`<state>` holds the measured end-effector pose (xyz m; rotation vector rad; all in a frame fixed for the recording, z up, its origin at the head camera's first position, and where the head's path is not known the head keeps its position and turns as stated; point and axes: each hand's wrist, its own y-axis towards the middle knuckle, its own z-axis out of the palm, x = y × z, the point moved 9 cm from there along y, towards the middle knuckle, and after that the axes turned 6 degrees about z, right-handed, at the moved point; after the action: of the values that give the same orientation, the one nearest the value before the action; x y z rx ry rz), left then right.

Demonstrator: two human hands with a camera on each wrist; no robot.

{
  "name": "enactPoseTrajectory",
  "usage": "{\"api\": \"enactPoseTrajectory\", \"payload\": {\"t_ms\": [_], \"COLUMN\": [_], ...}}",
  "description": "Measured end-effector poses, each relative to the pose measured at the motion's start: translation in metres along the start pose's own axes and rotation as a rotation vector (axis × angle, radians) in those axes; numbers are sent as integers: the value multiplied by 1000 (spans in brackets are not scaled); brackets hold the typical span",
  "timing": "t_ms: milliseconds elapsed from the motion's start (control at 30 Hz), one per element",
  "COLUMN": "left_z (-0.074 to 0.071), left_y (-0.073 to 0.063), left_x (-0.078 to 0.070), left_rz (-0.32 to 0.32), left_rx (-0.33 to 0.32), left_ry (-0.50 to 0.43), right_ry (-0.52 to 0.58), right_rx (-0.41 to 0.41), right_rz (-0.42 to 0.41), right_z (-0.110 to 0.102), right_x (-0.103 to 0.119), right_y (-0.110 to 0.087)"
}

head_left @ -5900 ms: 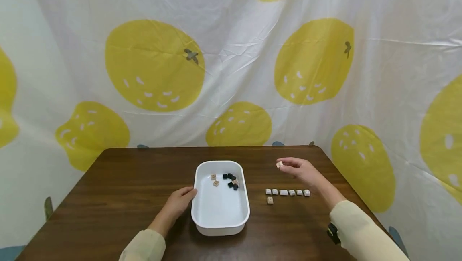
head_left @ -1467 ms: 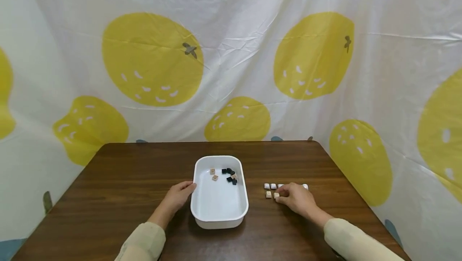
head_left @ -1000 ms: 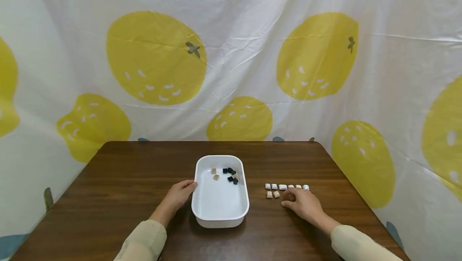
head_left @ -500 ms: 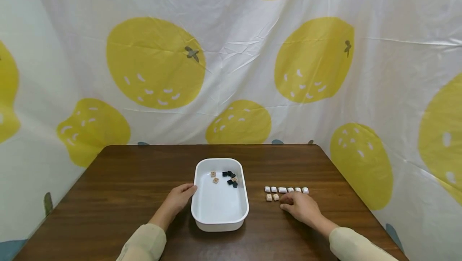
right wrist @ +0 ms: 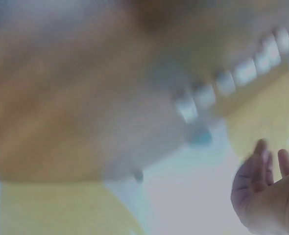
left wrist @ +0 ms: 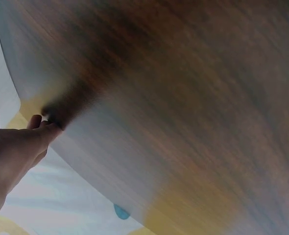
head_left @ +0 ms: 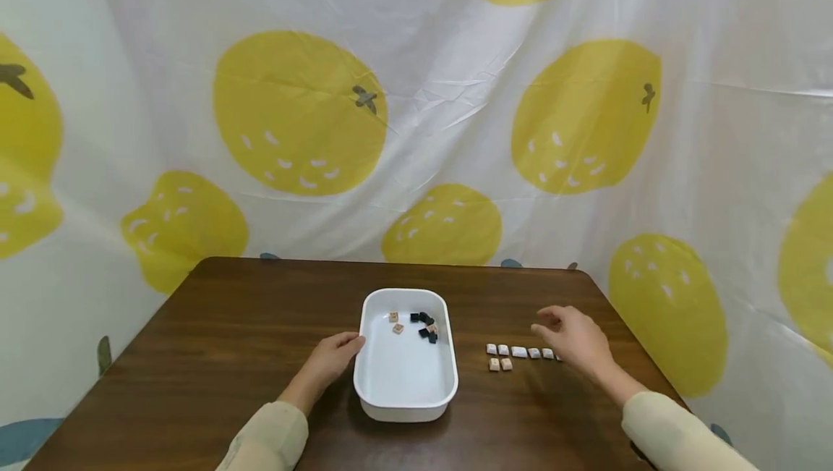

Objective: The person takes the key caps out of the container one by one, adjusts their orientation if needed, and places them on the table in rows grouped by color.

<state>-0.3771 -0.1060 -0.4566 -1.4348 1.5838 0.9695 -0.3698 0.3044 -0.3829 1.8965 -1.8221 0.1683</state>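
Note:
My left hand (head_left: 330, 361) holds the left rim of a white plastic tray (head_left: 405, 384); in the left wrist view, the hand (left wrist: 17, 152) is beside the tray's pale wall (left wrist: 0, 73). Inside lie several black keycaps (head_left: 424, 333) and a few beige ones (head_left: 398, 328). Raised over the table, my right hand (head_left: 575, 337) has loosely bent fingers with nothing between them. Below it runs a row of white keycaps (head_left: 518, 351), its right end partly hidden by the hand. In front of that row sit two beige keycaps (head_left: 494, 365), side by side.
A dark brown wooden table (head_left: 273, 312) carries everything. Behind it and along its right side hangs a white curtain (head_left: 429, 131) printed with yellow fruit. The right wrist view is blurred, with the white keycaps (right wrist: 245, 72) showing near its upper right.
Earlier my right hand held a beige keycap in the air, then set it beside the first beige one and let go. Now it has lifted away rightward. My left hand stays at the tray.

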Motion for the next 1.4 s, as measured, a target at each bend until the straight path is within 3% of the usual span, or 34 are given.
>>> {"api": "enactPoseTrajectory", "payload": {"t_ms": [167,300,467,700,1000,1167,1400], "left_z": [13,19,22,25,26,29,29], "left_y": [3,7,7,4,4,3,0], "left_x": [-5,-11,-12,-11,-13,-13,-18], "left_rz": [-2,-2,9,24,26,32,38], "left_rx": [13,13,9,13,-4,-3,5], "left_ry": [-15,-15,-6,-3,-20,-23,-40], "right_ry": [16,24,65,130,93,14,-210], "right_rx": [-16,-4,31,90,105,138,147], "right_rz": [1,8,-20,-86,-124,-178,-248], "right_z": [-32,-35,-8,41,77,99,123], "right_x": [-8,-4,20,71,135,159,187], "right_y": [31,50,62,66,69,64,59]}}
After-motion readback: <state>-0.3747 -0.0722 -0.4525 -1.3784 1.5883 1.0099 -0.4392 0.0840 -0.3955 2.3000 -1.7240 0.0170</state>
